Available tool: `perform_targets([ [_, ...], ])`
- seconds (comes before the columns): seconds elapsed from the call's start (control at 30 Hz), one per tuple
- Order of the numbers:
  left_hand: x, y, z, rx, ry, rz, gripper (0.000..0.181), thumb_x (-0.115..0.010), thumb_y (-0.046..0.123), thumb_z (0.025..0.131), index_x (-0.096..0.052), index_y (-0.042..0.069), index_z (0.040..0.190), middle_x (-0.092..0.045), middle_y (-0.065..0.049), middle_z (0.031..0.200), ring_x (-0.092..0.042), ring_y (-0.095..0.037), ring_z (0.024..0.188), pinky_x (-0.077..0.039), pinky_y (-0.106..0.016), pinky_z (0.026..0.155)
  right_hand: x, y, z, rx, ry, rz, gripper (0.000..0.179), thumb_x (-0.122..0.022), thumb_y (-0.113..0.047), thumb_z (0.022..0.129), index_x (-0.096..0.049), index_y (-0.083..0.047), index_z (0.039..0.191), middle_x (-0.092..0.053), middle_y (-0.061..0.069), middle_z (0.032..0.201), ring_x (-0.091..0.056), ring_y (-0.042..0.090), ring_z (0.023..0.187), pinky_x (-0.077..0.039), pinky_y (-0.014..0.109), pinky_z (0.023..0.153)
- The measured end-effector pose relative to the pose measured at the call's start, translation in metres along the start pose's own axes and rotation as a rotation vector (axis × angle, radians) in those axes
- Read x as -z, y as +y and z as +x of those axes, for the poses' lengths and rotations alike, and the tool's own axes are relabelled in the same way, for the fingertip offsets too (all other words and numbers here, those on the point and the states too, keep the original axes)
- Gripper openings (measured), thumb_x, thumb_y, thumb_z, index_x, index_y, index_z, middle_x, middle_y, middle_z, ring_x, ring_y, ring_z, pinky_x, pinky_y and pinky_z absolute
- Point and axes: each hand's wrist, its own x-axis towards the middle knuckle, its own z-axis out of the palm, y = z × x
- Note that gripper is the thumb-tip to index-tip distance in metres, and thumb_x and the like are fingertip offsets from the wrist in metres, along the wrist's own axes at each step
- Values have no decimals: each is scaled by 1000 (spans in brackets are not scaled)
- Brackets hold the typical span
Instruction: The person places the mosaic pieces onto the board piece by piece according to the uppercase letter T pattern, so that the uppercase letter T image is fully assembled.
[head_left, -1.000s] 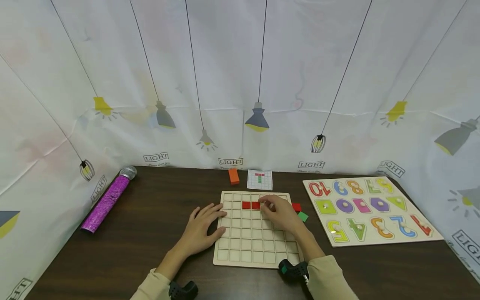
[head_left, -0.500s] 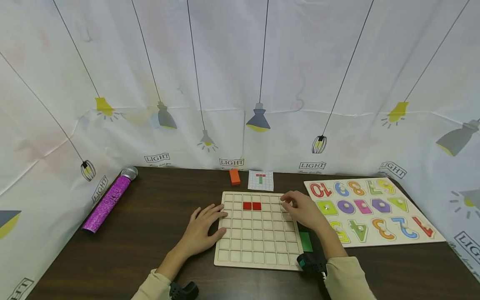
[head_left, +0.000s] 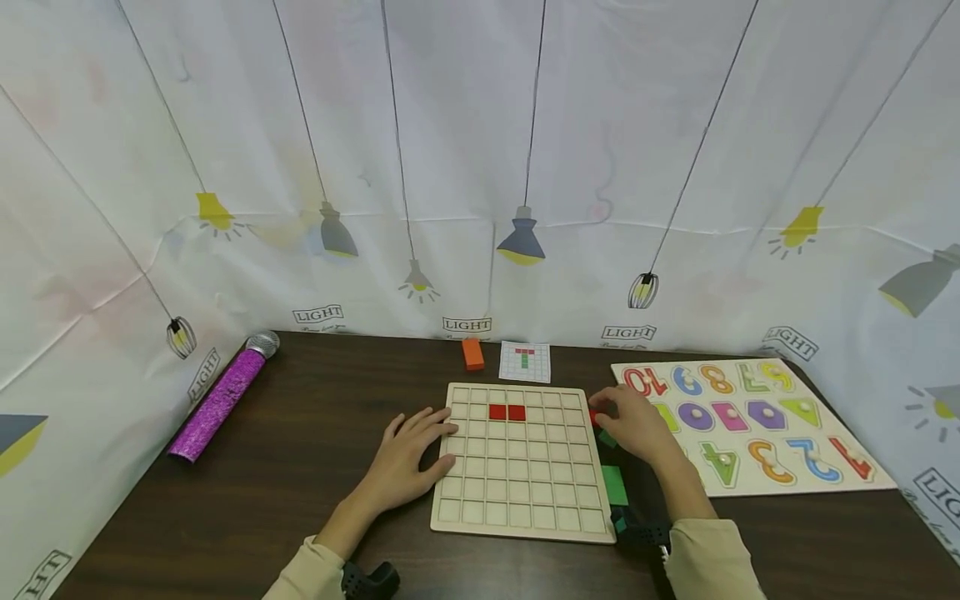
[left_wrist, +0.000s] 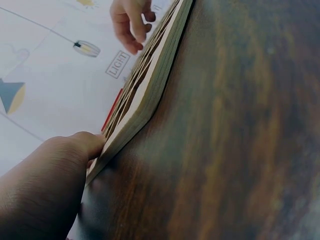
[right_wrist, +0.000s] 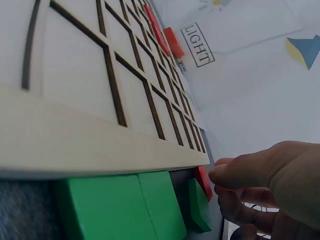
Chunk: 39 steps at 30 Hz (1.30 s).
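Note:
A pale wooden grid board (head_left: 551, 479) lies on the dark table, with two red tiles (head_left: 507, 412) side by side in its upper cells. My left hand (head_left: 405, 458) rests at the board's left edge, fingers spread; in the left wrist view its thumb (left_wrist: 82, 145) touches the rim. Beyond the board's right edge, my right hand (head_left: 633, 421) has its bent fingertips right at a loose red tile (right_wrist: 203, 182); I cannot tell whether they pinch it. Green tiles (right_wrist: 120, 205) lie along that same edge, one smaller green piece (right_wrist: 199, 207) close to the red one.
Behind the board are an orange block (head_left: 472, 354) and a card (head_left: 525, 362) printed with a red and green T on a grid. A number and shape puzzle board (head_left: 750, 425) lies at the right. A purple glittery microphone (head_left: 225, 396) lies at the far left.
My right hand has moved from over the upper red tiles, across the board, to the loose red tile past its right edge. The left hand stays in place.

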Motion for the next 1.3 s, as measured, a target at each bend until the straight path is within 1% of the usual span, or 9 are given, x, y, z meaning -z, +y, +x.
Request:
perform_targets([
  [0.17, -1, 0, 2, -3, -5, 10, 46, -51, 46, 94, -53, 25, 134, -40, 1, 150, -33, -29, 140, -17, -64, 110, -4, -2, -2, -54, 1, -40, 26, -62, -8, 87, -65, 1, 111, -57, 23, 113, -59, 30, 87, -50, 46, 72],
  [0.37, -3, 1, 2, 0, -15, 17, 46, -51, 47, 94, -53, 26, 134, -40, 1, 150, -33, -29, 140, -17, -64, 110, -7, -4, -4, -96, 0, -73, 25, -62, -9, 88, -66, 2, 111, -58, 24, 112, -60, 33, 91, -50, 49, 77],
  [0.57, -1, 3, 5, -14, -14, 15, 45, -52, 46, 94, -53, 25, 134, -40, 0, 150, -34, -30, 140, -17, -64, 110, -7, -3, -5, -102, 33, -52, 22, -62, -7, 87, -64, 1, 107, -58, 19, 102, -55, 24, 79, -48, 40, 66],
  [0.73, 0, 3, 7, -22, -12, 22, 46, -52, 46, 94, -53, 25, 134, -41, 0, 149, -34, -31, 140, -17, -65, 109, -4, -3, -4, -84, 95, -38, 15, -62, -5, 86, -62, -1, 101, -62, 14, 93, -57, 23, 79, -48, 42, 67],
  [0.8, 0, 3, 7, -14, -11, 20, 46, -52, 46, 93, -54, 25, 134, -41, 0, 149, -33, -30, 140, -17, -64, 110, -3, -3, -4, -71, 114, -29, 13, -61, -6, 87, -62, -2, 99, -64, 13, 93, -59, 25, 81, -49, 45, 70],
  [0.9, -1, 2, 5, -4, -13, 23, 45, -51, 47, 94, -54, 25, 133, -40, 1, 150, -33, -29, 140, -17, -64, 110, -2, -3, -3, -75, 128, -15, 12, -60, -8, 89, -62, -3, 100, -65, 13, 93, -60, 23, 79, -49, 43, 70],
  [1.03, -1, 2, 2, -2, -14, 22, 45, -51, 47, 94, -54, 25, 133, -40, 1, 150, -34, -30, 140, -17, -64, 110, -3, -3, -2, -94, 158, 27, 15, -59, -12, 90, -60, -4, 102, -64, 12, 94, -58, 21, 76, -46, 37, 66],
  [1.17, -1, 1, 1, 0, -7, 18, 45, -52, 46, 94, -54, 25, 133, -40, 1, 150, -34, -30, 140, -17, -64, 109, -5, -5, 1, -97, 197, 131, 17, -59, -13, 90, -59, -4, 105, -61, 11, 93, -52, 19, 74, -41, 30, 63],
  [1.3, 1, 1, 0, 6, -3, 12, 45, -52, 46, 94, -54, 25, 133, -40, 0, 150, -34, -30, 140, -16, -65, 110, -9, -11, 6, -87, 195, 223, 20, -58, -12, 91, -58, -4, 108, -58, 10, 92, -49, 18, 76, -40, 27, 63],
])
